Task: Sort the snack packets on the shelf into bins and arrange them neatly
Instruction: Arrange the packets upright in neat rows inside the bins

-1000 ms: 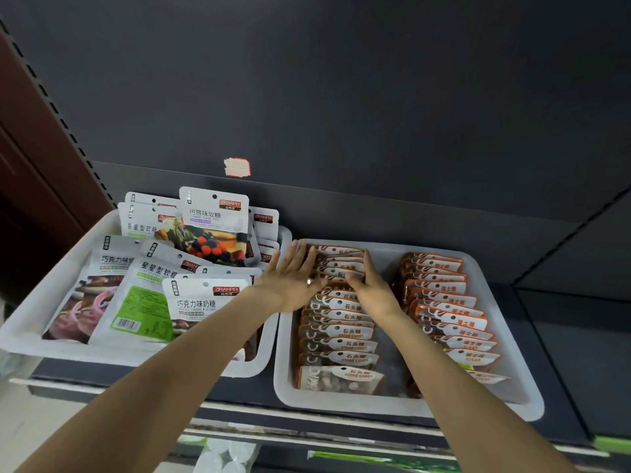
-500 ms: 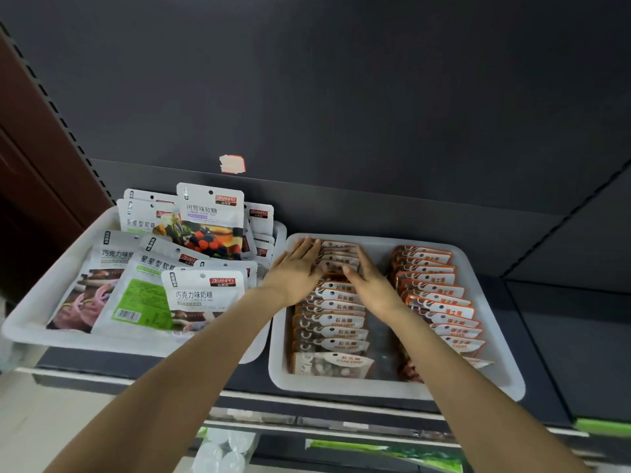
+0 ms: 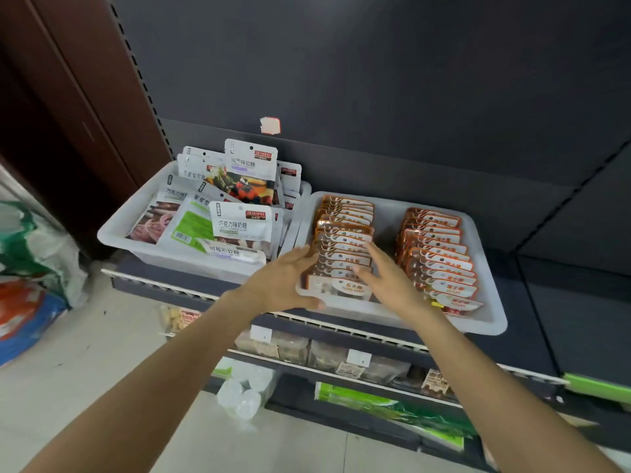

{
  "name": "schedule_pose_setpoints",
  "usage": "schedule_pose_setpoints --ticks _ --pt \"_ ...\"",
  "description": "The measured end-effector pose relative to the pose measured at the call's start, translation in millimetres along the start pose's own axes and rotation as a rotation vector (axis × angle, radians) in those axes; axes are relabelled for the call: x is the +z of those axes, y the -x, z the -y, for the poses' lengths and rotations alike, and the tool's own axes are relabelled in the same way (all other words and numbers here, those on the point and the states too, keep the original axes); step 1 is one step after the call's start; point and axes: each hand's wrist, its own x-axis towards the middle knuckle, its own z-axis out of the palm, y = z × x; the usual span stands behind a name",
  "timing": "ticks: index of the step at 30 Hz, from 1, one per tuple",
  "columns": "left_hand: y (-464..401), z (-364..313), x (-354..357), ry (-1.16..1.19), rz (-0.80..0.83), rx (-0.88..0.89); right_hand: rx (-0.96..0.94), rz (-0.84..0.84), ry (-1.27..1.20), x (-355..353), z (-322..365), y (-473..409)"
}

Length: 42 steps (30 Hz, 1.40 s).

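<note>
Leftmost, beside the shelf (image 3: 191,285), lie coloured sacks (image 3: 30,268) on the floor. On the shelf, to the left, stands the left bin (image 3: 136,213), a white tray holding white snack packets (image 3: 242,223) in loose disorder: some lean upright at the back, others lie flat and overlap toward the front.

Just beside it, to the right, stands the right bin (image 3: 491,322), also white. Its left row (image 3: 345,233) consists of orange-edged packets overlapping like shingles from back to front; its right row (image 3: 437,247) is arranged likewise, the two rows well apart with bare tray floor between them.

My left hand (image 3: 283,281) is at the front left corner of the right bin, fingers nearly straight and spread, their tips touching the left edge of the left row, the thumb lying along the bin's front rim. It grips nothing. My right hand (image 3: 386,278) lies over the right edge of the same row near its front, fingers extended and relaxed, resting on the packets without closing round any. The front packets of that row thus sit between my two hands.

Below, a lower shelf (image 3: 341,363) carries further goods with price labels.
</note>
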Motion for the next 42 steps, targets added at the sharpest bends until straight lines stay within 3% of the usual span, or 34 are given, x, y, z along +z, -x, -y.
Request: schedule_pose_setpoints --ticks 8,15,20,25,31,36,42 --pt "4.8 -5.2 -11.8 -0.264 -0.009 0.001 -0.017 0.012 0.255 12.5 -2.7 23.4" --pt "-8.6 -7.7 -22.1 -0.268 0.011 0.009 0.030 0.014 0.322 12.4 -1.5 13.4" --pt "-12.3 -8.2 -24.9 -0.255 0.025 -0.017 0.096 -0.043 0.147 12.7 0.2 6.1" --pt "-10.2 -20.1 -25.7 -0.316 0.033 -0.051 0.101 0.008 0.432 17.9 3.5 2.2" --pt "-9.9 -34.6 -16.1 -0.175 -0.028 -0.123 0.056 0.049 0.365 10.3 1.4 6.6" --pt "2.3 -32.0 -27.2 0.111 -0.238 -0.087 -0.098 -0.100 0.288 8.7 22.7 4.8" --pt "35.7 5.2 -55.6 0.185 -0.555 -0.116 -0.259 -0.221 0.194 30.4 79.7 -9.1"
